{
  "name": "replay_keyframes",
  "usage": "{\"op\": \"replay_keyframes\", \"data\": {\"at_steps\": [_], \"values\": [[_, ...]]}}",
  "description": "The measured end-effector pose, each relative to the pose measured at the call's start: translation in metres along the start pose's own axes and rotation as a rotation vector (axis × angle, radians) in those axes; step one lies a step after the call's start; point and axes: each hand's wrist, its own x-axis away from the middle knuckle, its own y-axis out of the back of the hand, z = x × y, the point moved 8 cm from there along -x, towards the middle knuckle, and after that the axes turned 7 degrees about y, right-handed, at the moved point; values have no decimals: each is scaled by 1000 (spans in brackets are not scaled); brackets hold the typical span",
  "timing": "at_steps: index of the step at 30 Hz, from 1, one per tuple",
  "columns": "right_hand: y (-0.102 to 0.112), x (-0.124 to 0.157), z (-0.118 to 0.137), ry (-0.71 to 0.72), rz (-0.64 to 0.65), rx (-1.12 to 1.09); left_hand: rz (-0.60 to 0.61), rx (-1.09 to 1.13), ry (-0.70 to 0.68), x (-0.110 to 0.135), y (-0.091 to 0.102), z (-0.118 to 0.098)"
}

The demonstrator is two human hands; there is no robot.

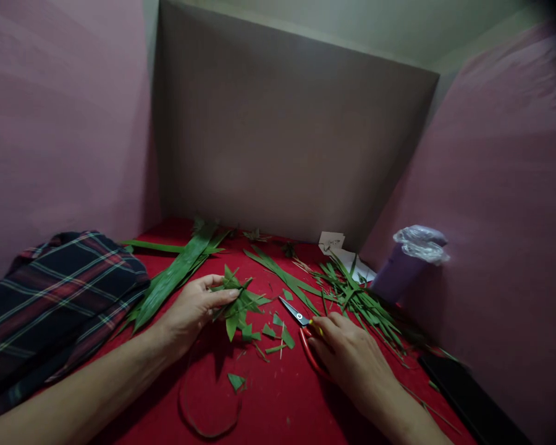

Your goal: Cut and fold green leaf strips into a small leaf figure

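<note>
My left hand (pixel 199 303) pinches a star-shaped piece made of folded green leaves (pixel 234 318), its points sticking out around the thumb and fingers. My right hand (pixel 343 346) is closed around the handles of a pair of scissors (pixel 299 316) with red and yellow grips. The blades point up and left toward the leaf star, apart from it, and look closed. Between the hands several small green leaf scraps (pixel 269 332) are scattered on the red cloth (pixel 278 408). The palm side of my right hand is hidden.
Long broad leaves (pixel 180 272) lie at the back left beside a dark plaid cloth (pixel 69 290). Cut leaf strips (pixel 361 296) are heaped at the right, near white papers (pixel 332 241) and a purple wrapped cylinder (pixel 401 266). A thin loop (pixel 204 436) lies in front, a black flat object (pixel 467 395) front right.
</note>
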Motion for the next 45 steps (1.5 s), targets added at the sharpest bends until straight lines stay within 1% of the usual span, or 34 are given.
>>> {"op": "replay_keyframes", "data": {"at_steps": [2, 4, 6, 9, 12, 16, 18, 20, 21, 24, 25, 29, 34, 36, 40, 42, 45], "values": [[5, 0, 2, 21, -42, 32, -14, 5, 9, 0, 2, 0], [11, 0, 4, 34, -110, 4, -4, -8, 15, -1, 2, 1], [17, 1, 9, 56, -181, -108, 11, -26, 19, -2, 2, 2], [24, 1, 20, 92, -243, -379, -3, -30, 41, -5, 4, 5], [27, -4, 39, 84, -208, -594, -38, -11, 70, -8, 7, 8], [26, -18, 80, 102, -51, -689, -76, 45, 67, -11, 10, 7], [20, -26, 94, 38, 0, -719, -91, 82, 52, -11, 11, 4], [8, -35, 107, -19, 64, -711, -105, 120, 30, -10, 12, 2], [2, -39, 109, -71, 72, -685, -112, 138, 20, -9, 12, 1], [-13, -50, 115, -201, 67, -614, -132, 178, -6, -6, 13, 0], [-16, -52, 118, -219, 54, -599, -142, 185, -14, -5, 14, 0], [-20, -58, 122, -250, 20, -538, -193, 180, -52, -4, 19, -2], [-12, -63, 106, -275, -19, -382, -227, 86, -83, -9, 25, -6], [-11, -64, 101, -264, -10, -334, -285, 30, -114, -11, 33, -10], [-14, -66, 97, -243, 15, -274, -452, -72, -193, -12, 53, -22], [-14, -67, 98, -236, 21, -249, -481, -113, -219, -12, 57, -27], [-14, -68, 100, -230, 33, -212, -482, -153, -237, -12, 56, -31]]}}
